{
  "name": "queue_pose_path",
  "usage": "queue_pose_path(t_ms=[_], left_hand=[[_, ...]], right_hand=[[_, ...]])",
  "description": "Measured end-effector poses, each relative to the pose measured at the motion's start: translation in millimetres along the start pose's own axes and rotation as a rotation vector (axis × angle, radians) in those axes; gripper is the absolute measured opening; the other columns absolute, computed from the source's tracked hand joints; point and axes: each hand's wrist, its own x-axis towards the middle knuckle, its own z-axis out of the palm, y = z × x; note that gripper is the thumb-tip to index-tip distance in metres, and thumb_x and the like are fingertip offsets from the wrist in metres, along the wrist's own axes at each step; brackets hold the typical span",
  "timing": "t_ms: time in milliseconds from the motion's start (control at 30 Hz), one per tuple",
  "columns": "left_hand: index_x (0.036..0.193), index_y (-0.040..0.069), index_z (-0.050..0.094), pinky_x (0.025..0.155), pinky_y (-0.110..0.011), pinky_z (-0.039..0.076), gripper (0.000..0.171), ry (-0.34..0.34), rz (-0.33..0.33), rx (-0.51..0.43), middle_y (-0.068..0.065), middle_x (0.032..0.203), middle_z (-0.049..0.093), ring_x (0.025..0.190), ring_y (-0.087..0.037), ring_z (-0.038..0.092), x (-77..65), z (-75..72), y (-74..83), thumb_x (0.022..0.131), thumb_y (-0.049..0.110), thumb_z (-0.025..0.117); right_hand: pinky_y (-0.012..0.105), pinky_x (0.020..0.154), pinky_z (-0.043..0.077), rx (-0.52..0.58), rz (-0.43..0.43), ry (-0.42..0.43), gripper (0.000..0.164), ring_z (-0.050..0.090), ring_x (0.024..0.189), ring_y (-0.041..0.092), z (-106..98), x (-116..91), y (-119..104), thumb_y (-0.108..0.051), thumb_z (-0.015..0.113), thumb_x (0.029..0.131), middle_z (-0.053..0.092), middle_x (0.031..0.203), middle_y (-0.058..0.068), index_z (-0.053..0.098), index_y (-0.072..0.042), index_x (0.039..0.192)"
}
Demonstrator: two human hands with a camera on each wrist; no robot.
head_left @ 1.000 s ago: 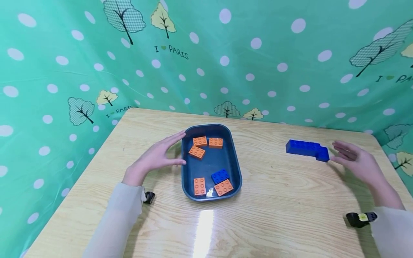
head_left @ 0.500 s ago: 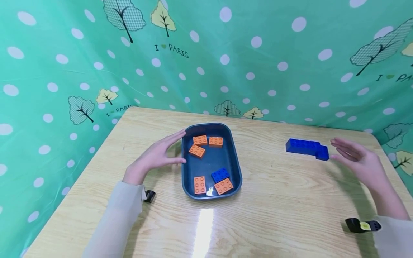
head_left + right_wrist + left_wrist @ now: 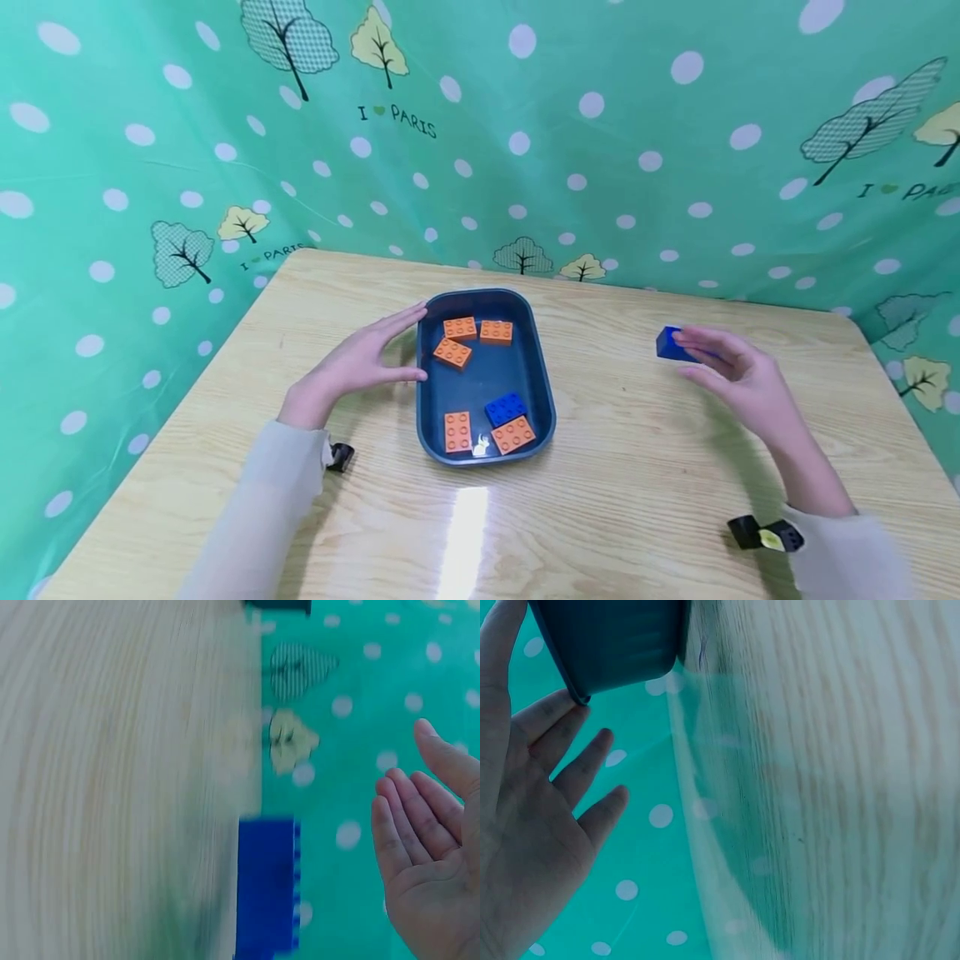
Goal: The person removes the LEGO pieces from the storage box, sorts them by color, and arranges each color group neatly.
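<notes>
My left hand [image 3: 352, 367] is at the left side of a dark blue tray [image 3: 553, 412], its fingertips and thumb touching the rim. In the left wrist view, extended fingers reach the rim of the tray [image 3: 622, 645]. My right hand [image 3: 738, 379] passes above the joined blue bricks [image 3: 667, 343], hiding most of them in the head view; nothing is in its grasp. The right wrist view shows the joined blue bricks [image 3: 266, 885] standing on the table, apart from the loosely bent fingers of my right hand [image 3: 427, 855].
Inside the tray lie several orange bricks [image 3: 457, 432], and one blue brick [image 3: 506, 408] touching an orange brick [image 3: 513, 435]. The wooden table [image 3: 600, 500] ends at a green dotted cloth [image 3: 450, 208] behind and at the sides.
My right hand has moved left from beside the joined blue bricks to over them. My left hand stays at the tray rim. The whole head view has shifted slightly.
</notes>
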Motion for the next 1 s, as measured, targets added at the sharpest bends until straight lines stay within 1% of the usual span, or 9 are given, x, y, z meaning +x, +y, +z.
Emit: queue_pose_path(t_ms=[67, 267, 367, 500, 633, 700, 833, 933, 1000], left_hand=[[0.160, 0.026, 0.023, 0.122, -0.061, 0.027, 0.100, 0.002, 0.000, -0.004, -0.003, 0.168, 0.021, 0.153, -0.035, 0.025, 0.9, 0.5, 0.8, 0.080, 0.056, 0.076], [0.160, 0.024, 0.023, 0.121, -0.061, 0.027, 0.101, 0.006, 0.003, 0.000, -0.004, 0.168, 0.021, 0.152, -0.036, 0.025, 1.9, 0.1, 1.9, 0.080, 0.056, 0.077], [0.160, 0.025, 0.023, 0.121, -0.062, 0.026, 0.101, 0.007, -0.001, 0.000, -0.004, 0.168, 0.021, 0.152, -0.036, 0.025, 2.0, 0.1, 1.5, 0.080, 0.056, 0.076], [0.160, 0.024, 0.023, 0.121, -0.062, 0.026, 0.100, 0.008, 0.001, 0.004, -0.005, 0.168, 0.021, 0.152, -0.037, 0.025, 2.1, 0.4, 0.5, 0.081, 0.054, 0.077], [0.160, 0.025, 0.024, 0.121, -0.063, 0.026, 0.099, 0.009, -0.007, 0.001, -0.005, 0.168, 0.021, 0.152, -0.037, 0.025, 1.9, 0.6, 0.2, 0.081, 0.052, 0.078], [0.160, 0.025, 0.023, 0.121, -0.063, 0.026, 0.099, 0.007, -0.012, 0.002, -0.004, 0.168, 0.020, 0.152, -0.037, 0.025, 1.4, 0.5, 0.5, 0.081, 0.051, 0.078], [0.160, 0.024, 0.024, 0.121, -0.062, 0.026, 0.099, 0.004, -0.004, 0.006, -0.004, 0.168, 0.020, 0.152, -0.037, 0.025, 1.1, 0.0, 1.3, 0.081, 0.052, 0.078], [0.160, 0.023, 0.025, 0.121, -0.062, 0.026, 0.099, 0.003, 0.000, 0.008, -0.005, 0.168, 0.021, 0.152, -0.037, 0.025, 1.1, -0.5, 2.5, 0.081, 0.052, 0.078], [0.159, 0.023, 0.025, 0.122, -0.062, 0.025, 0.099, 0.003, -0.001, 0.007, -0.005, 0.168, 0.021, 0.152, -0.037, 0.025, 1.0, -0.7, 3.5, 0.081, 0.051, 0.078]], right_hand=[[0.013, 0.095, 0.053, 0.048, -0.016, -0.034, 0.048, 0.064, 0.117, 0.000, 10.3, 3.2, -4.0, 0.015, 0.063, 0.088, 0.068, 0.126, -0.006, 0.050, 0.015, 0.134], [0.013, 0.099, 0.051, 0.001, -0.020, -0.095, 0.049, 0.062, 0.119, 0.000, 40.4, 14.0, -16.8, 0.009, 0.066, 0.089, 0.067, 0.128, -0.007, 0.051, 0.010, 0.136], [0.013, 0.100, 0.051, 0.020, -0.007, -0.128, 0.049, 0.062, 0.120, 0.001, 55.5, 19.3, -23.2, 0.006, 0.067, 0.090, 0.067, 0.129, -0.004, 0.052, 0.008, 0.137], [0.015, 0.102, 0.050, 0.070, 0.008, -0.191, 0.049, 0.061, 0.122, 0.000, 77.4, 23.8, -30.8, 0.004, 0.066, 0.092, 0.063, 0.134, 0.011, 0.051, 0.006, 0.138], [0.019, 0.105, 0.049, 0.158, 0.055, -0.265, 0.051, 0.058, 0.127, 0.002, 100.7, 26.2, -39.9, 0.002, 0.065, 0.093, 0.055, 0.141, 0.024, 0.048, 0.004, 0.142], [0.023, 0.107, 0.049, 0.208, 0.082, -0.296, 0.053, 0.057, 0.130, 0.007, 112.8, 27.5, -45.5, -0.001, 0.064, 0.094, 0.053, 0.144, 0.024, 0.047, 0.002, 0.144], [0.031, 0.111, 0.047, 0.282, 0.108, -0.368, 0.053, 0.050, 0.139, 0.024, 135.7, 28.2, -56.2, -0.004, 0.060, 0.098, 0.051, 0.149, 0.018, 0.043, -0.002, 0.148], [0.042, 0.115, 0.044, 0.279, 0.124, -0.437, 0.054, 0.044, 0.143, 0.031, 150.8, 27.6, -63.5, -0.007, 0.055, 0.101, 0.048, 0.153, 0.014, 0.038, -0.005, 0.152], [0.049, 0.116, 0.042, 0.239, 0.167, -0.478, 0.054, 0.042, 0.144, 0.032, 159.5, 27.4, -68.1, -0.015, 0.054, 0.102, 0.045, 0.155, 0.012, 0.036, -0.009, 0.153]])
